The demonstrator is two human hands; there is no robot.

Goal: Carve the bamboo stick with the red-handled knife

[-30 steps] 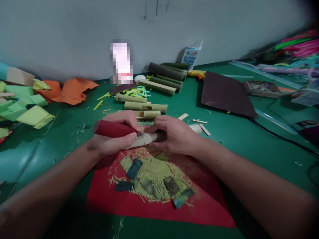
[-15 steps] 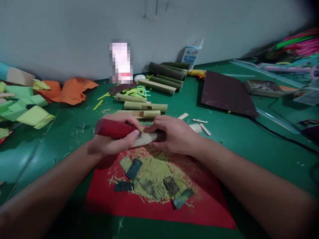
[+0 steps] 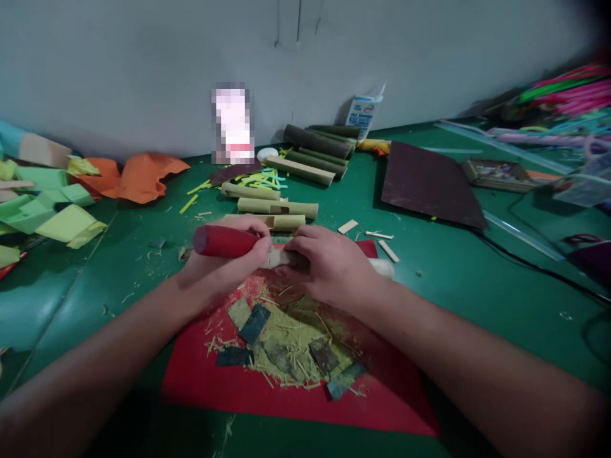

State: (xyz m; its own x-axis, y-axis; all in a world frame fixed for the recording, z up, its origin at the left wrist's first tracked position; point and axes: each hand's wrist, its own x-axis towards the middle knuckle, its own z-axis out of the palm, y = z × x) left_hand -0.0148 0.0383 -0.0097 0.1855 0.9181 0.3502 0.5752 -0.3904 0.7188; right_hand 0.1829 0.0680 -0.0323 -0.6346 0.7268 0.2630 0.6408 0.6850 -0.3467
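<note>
My left hand [image 3: 238, 254] is closed around a carving tool with a thick red handle [image 3: 224, 242]; the tool's working end is hidden behind my fingers. Wrapped over a pale bamboo tube [image 3: 281, 257] is my right hand [image 3: 329, 261], its fingertips close to the left hand. The tube's whitish end [image 3: 383, 268] pokes out past the right wrist. Both hands are above a red sheet [image 3: 229, 407], on which lie greenish-yellow shavings [image 3: 291, 324] and several dark flat scraps, one of them a dark chip [image 3: 254, 323].
Behind the hands lie cut bamboo pieces with notches [image 3: 277, 207] and dark green bamboo tubes [image 3: 317, 141]. A dark brown board [image 3: 432, 181] rests at the right on the green table [image 3: 501, 299]. Orange paper [image 3: 150, 178] and folded green paper [image 3: 67, 219] sit at the left.
My left hand and the red handle have shifted a little right, nearer to the right hand. The tube's whitish end has moved slightly right and down. The view has tilted slightly.
</note>
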